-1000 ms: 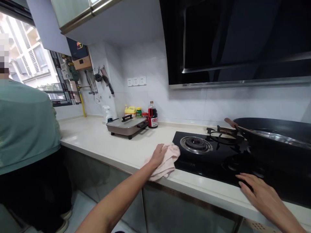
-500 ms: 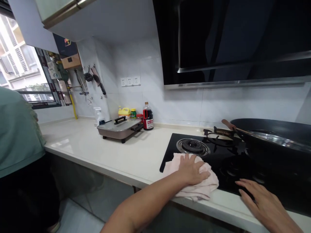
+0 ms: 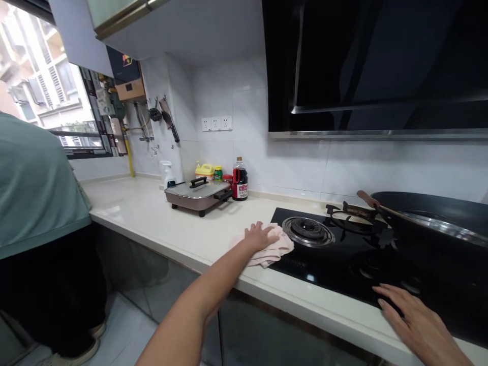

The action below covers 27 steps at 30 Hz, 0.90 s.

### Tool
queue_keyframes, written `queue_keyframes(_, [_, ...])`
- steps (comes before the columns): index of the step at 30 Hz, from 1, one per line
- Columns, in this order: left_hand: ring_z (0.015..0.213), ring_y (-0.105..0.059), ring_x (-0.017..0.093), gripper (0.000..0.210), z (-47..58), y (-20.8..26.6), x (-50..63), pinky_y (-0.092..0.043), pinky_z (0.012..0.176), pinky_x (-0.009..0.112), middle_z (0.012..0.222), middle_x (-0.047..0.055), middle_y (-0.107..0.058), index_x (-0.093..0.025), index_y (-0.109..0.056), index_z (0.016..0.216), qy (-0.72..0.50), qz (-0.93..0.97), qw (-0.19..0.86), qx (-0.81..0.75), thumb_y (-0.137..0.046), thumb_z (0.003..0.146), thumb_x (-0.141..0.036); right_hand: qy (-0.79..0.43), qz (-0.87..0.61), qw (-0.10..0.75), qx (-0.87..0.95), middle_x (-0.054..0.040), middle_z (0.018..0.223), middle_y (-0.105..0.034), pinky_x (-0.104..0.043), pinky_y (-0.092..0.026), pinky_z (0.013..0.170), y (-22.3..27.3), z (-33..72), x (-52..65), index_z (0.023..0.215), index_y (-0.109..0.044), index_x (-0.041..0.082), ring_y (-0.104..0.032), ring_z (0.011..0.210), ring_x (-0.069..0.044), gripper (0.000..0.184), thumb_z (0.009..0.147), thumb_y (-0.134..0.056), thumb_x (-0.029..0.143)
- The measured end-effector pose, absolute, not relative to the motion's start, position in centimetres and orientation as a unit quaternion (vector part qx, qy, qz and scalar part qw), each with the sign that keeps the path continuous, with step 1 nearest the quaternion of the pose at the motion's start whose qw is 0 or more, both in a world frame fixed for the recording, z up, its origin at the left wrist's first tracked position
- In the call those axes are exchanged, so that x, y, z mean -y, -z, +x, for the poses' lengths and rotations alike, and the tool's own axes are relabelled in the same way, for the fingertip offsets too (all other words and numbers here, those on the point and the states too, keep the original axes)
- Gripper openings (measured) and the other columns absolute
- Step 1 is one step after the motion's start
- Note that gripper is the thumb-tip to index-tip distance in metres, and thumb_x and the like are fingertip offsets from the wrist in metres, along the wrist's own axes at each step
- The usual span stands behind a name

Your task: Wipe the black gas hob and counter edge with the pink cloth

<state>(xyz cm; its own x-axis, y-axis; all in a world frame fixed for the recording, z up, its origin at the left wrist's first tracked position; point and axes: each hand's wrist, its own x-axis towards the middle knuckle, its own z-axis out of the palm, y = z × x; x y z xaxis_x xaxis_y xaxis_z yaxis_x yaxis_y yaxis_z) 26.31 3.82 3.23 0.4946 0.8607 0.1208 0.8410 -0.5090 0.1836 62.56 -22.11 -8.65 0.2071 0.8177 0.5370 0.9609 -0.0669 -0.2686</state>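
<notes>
My left hand (image 3: 257,237) presses down on a pale pink cloth (image 3: 281,241), which lies bunched across the left edge of the black gas stove (image 3: 324,267) and onto the white countertop (image 3: 202,239). Its fingers rest over the cloth's upper left part. Just right of the cloth is an uncovered burner (image 3: 308,231) with a metal ring. My right hand (image 3: 417,317) lies at the stove's front edge, fingers stretched out and holding nothing. Behind it, a large black wok (image 3: 419,231) with a wooden-tipped handle stands on the stove.
A lidded electric pan (image 3: 196,195) sits on the counter, beside a dark sauce bottle (image 3: 240,180) and a white spray bottle (image 3: 166,174). A loose pan support (image 3: 354,218) lies behind the burner. A range hood (image 3: 373,71) hangs above. Another person (image 3: 41,188) stands at far left.
My left hand has slid the cloth leftward, off the stove's front middle toward its left edge and the counter. My right hand stays nearly in place. The view has shifted slightly left.
</notes>
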Motion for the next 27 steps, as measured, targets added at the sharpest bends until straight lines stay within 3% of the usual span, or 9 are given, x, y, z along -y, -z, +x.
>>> queue_keyframes(2, [0.146, -0.04, 0.041, 0.073, 24.8, -3.1, -3.5, -0.035, 0.113, 0.066, 0.166, 0.01, -0.036, -0.043, -0.042, 0.157, -0.092, 0.858, 0.056, -0.503, -0.039, 0.093, -0.078, 0.125, -0.717, 0.292, 0.62, -0.0071, 0.137, -0.069, -0.057, -0.047, 0.113, 8.6, 62.5, 22.0, 0.125, -0.074, 0.029, -0.061, 0.131, -0.033, 0.058, 0.097, -0.037, 0.064])
queue_keyframes(8, [0.155, -0.027, 0.042, 0.073, 22.4, -2.2, 1.3, -0.026, 0.118, 0.068, 0.175, 0.01, -0.02, -0.042, -0.039, 0.16, -0.096, 0.872, 0.053, -0.477, -0.038, 0.096, -0.076, 0.121, -0.718, 0.291, 0.62, -0.0086, 0.139, -0.067, -0.056, -0.046, 0.113, 8.5, 62.3, 22.0, 0.128, -0.073, 0.026, -0.06, 0.131, -0.033, 0.059, 0.099, -0.036, 0.062])
queue_keyframes(17, [0.14, -0.046, 0.036, 0.053, 18.6, -1.3, 7.1, -0.039, 0.113, 0.057, 0.163, 0.01, -0.04, -0.039, -0.055, 0.149, -0.164, 0.88, -0.014, -0.446, -0.05, 0.1, -0.056, 0.128, -0.723, 0.286, 0.616, -0.0076, 0.138, -0.067, -0.055, -0.046, 0.112, 7.9, 61.3, 22.0, 0.126, -0.072, 0.027, -0.059, 0.131, -0.032, 0.055, 0.098, -0.035, 0.057])
queue_keyframes(23, [0.149, -0.03, 0.043, 0.056, 25.8, -0.4, 9.3, -0.03, 0.118, 0.066, 0.167, 0.006, -0.035, -0.039, -0.055, 0.149, -0.178, 0.906, 0.0, -0.383, -0.046, 0.099, -0.063, 0.132, -0.727, 0.283, 0.611, -0.0083, 0.137, -0.067, -0.054, -0.046, 0.111, 7.6, 60.9, 21.9, 0.124, -0.072, 0.026, -0.059, 0.131, -0.032, 0.053, 0.098, -0.035, 0.055])
queue_keyframes(27, [0.152, -0.026, 0.043, 0.061, 31.6, -0.7, 9.1, -0.025, 0.12, 0.068, 0.167, 0.005, -0.036, -0.04, -0.054, 0.149, -0.159, 0.929, 0.064, -0.328, -0.04, 0.098, -0.07, 0.137, -0.729, 0.283, 0.608, -0.008, 0.136, -0.068, -0.054, -0.046, 0.111, 7.8, 61.2, 21.7, 0.122, -0.072, 0.027, -0.06, 0.13, -0.032, 0.053, 0.096, -0.036, 0.055])
